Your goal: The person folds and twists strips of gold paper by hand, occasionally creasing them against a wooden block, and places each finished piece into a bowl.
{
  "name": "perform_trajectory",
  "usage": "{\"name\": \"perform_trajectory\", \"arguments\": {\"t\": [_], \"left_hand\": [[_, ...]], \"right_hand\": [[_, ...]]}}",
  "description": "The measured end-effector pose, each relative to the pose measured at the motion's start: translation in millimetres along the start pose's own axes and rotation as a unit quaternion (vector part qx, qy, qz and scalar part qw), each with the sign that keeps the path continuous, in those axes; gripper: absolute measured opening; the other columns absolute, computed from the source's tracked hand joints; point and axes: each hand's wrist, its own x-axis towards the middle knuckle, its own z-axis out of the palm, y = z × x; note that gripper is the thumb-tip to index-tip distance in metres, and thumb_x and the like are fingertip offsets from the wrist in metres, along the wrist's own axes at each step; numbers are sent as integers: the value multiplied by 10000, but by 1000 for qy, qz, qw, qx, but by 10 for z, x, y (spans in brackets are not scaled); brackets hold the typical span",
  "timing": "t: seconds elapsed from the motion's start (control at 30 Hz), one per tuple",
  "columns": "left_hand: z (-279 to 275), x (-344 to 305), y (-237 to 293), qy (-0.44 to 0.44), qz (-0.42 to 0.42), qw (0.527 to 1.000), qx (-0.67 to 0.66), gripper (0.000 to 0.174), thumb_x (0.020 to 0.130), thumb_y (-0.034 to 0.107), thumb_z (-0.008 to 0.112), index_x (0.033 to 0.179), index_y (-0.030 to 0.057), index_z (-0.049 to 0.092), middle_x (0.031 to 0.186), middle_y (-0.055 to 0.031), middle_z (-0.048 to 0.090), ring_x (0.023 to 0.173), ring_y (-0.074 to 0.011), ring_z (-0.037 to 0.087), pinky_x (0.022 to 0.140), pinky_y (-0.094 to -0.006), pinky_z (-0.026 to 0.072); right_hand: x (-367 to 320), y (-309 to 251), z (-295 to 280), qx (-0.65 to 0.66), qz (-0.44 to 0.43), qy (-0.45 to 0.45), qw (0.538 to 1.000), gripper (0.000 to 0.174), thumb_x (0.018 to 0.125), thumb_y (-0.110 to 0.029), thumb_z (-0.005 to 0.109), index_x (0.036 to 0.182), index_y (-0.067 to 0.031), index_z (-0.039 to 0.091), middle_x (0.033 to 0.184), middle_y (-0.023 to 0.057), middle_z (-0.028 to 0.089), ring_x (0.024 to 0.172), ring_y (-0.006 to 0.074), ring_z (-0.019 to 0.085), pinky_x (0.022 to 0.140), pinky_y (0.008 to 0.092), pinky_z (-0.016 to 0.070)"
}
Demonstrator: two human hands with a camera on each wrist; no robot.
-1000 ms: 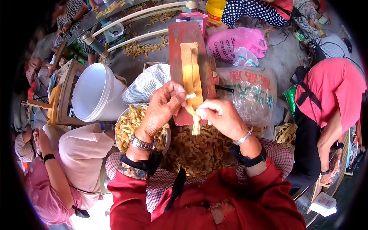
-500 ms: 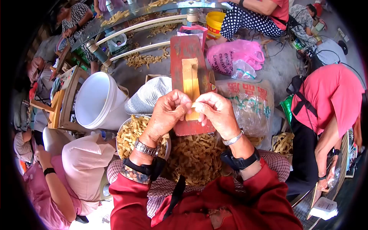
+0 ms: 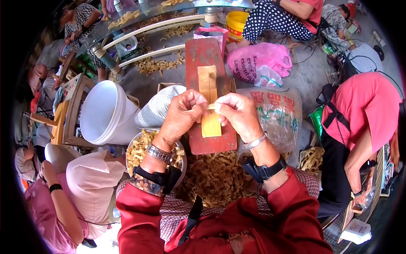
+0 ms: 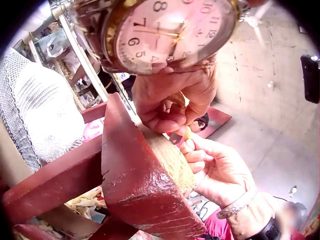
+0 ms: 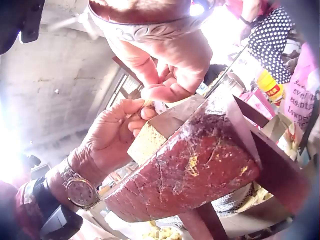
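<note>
In the head view my left hand (image 3: 184, 109) and right hand (image 3: 239, 113) meet fingertip to fingertip. Between them they pinch a short pale yellow strip (image 3: 211, 106), one end each; the fingers hide most of it. The left wrist view shows a bit of the strip (image 4: 188, 133) between the two hands. Under the hands lies a yellow wooden block (image 3: 211, 127) on a narrow red bench (image 3: 203, 55). A heap of twisted yellowish-brown pieces (image 3: 218, 180) fills the space below the bench's near end.
Left of the heap stands a bowl of similar pieces (image 3: 141, 148), with a white bucket (image 3: 99, 108) and a mesh bag (image 3: 158, 110) behind it. A clear plastic sack (image 3: 275, 118) and pink bag (image 3: 258, 63) lie to the right. Other people sit close on both sides.
A second ago the hands were apart, with a strip dangling at the right one. They came together, and a short strip now stretches between their fingertips. The head view has shifted slightly.
</note>
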Motion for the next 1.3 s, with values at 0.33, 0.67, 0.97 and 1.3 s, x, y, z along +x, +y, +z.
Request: {"name": "perform_trajectory", "arguments": {"t": [0.33,0.67,0.97,1.3], "left_hand": [[30,54,-116,14,15,999,37,31,869,-8,561,869,24,559,732,49,565,626,8,468,548,-155,389],[105,-317,-6,120,-5,989,85,55,917,95,549,893,45,550,719,6,562,556,-33,470,489,-169,376],[194,-1182,-367,170,-17,985,10,36,928,88,561,937,54,568,720,27,570,565,-20,473,505,-167,384],[232,-1406,-818,147,-32,988,29,29,917,69,575,935,55,556,750,22,577,577,-14,461,502,-156,371]], "right_hand": [[36,31,25,-47,11,-5,999,53,824,1,581,828,34,623,684,41,622,540,75,569,480,210,463],[-38,192,-386,-29,11,133,991,27,846,-18,621,865,1,617,703,28,614,545,66,560,462,212,474],[141,668,-986,-83,149,38,985,196,869,-82,608,1055,-25,579,930,76,644,723,188,655,587,316,552],[-937,1361,-1681,-335,467,-75,815,153,837,-114,605,944,-46,691,757,72,675,578,145,643,491,288,521]]}}
